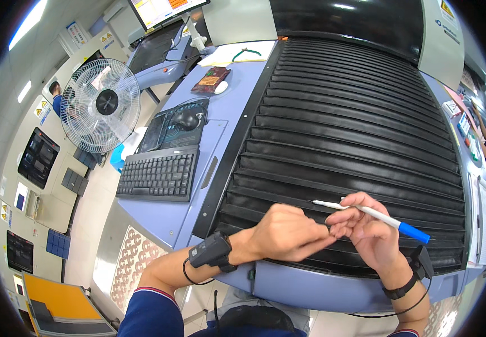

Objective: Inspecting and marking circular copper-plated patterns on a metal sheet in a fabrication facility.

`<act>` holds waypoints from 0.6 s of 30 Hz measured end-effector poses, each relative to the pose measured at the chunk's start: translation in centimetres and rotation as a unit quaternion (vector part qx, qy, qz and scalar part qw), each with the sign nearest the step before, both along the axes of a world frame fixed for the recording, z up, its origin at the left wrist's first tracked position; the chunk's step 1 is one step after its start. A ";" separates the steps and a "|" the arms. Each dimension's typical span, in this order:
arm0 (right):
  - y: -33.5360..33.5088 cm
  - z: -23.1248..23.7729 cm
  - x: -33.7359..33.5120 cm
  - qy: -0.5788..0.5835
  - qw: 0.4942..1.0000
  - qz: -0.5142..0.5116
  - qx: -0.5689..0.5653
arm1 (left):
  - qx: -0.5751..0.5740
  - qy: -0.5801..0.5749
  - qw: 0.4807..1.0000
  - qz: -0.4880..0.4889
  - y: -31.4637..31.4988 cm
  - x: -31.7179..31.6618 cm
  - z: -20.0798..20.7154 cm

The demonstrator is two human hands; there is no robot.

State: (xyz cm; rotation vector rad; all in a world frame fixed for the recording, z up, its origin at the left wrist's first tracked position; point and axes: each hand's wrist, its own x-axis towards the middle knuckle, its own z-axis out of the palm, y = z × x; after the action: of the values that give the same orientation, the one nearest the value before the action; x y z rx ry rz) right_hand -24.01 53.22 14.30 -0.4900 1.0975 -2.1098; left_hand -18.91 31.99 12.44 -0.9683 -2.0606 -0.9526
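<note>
The right hand (375, 241) is nearest, its grip grasping a slim white plastic pen (380, 215) with a blue end, above a black ribbed cover (347, 146). The pen's long axis runs from its narrow tip near half past nine to the blue end near half past three. The left hand (289, 233), curled, lies towards eight o'clock; whether its grip encloses anything cannot be told.

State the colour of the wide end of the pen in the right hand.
The wide end is bright blue, seen best in the head view.
</note>
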 end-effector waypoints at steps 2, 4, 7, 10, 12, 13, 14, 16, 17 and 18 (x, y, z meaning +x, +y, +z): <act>0.3 0.0 -0.3 -0.005 0.999 -0.039 0.000 | 0.009 0.008 1.000 0.025 -0.6 -0.7 0.2; 0.4 -0.1 -0.8 -0.010 0.999 -0.037 -0.011 | 0.054 -0.026 0.998 0.026 -0.9 -1.0 0.0; 0.3 -0.4 -0.8 -0.016 0.999 -0.045 0.011 | 0.075 -0.041 0.996 0.039 -0.8 -1.1 -0.7; 0.2 -0.1 -0.7 -0.013 0.999 -0.046 0.024 | 0.027 -0.014 0.999 0.036 -0.8 -1.0 -0.7; 0.1 -0.1 -0.7 -0.012 0.999 -0.047 0.020 | 0.007 -0.020 0.999 0.025 -0.8 -0.7 -0.6; 0.0 -0.2 -0.7 -0.017 0.999 -0.041 0.017 | 0.005 -0.019 1.000 0.023 -0.8 -0.8 -0.7; -0.1 -0.3 -0.7 -0.021 0.999 -0.036 0.014 | 0.006 -0.013 0.999 0.032 -0.9 -0.8 -1.0; -0.1 -0.2 -0.6 -0.020 0.999 -0.037 0.015 | 0.004 -0.010 0.999 0.040 -0.8 -0.8 -1.1; -0.1 -0.2 -0.5 -0.017 0.999 -0.037 0.018 | 0.007 -0.011 0.999 0.037 -0.7 -0.8 -1.0; 0.1 -0.2 -0.5 -0.016 0.999 -0.042 0.014 | 0.009 -0.009 0.999 0.032 -0.6 -1.1 -0.7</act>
State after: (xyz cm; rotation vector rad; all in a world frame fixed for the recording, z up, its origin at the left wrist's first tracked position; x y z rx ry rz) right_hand -24.54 53.30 14.06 -0.4019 1.1462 -2.1642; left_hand -20.00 31.36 11.71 -0.8808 -2.0825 -0.9485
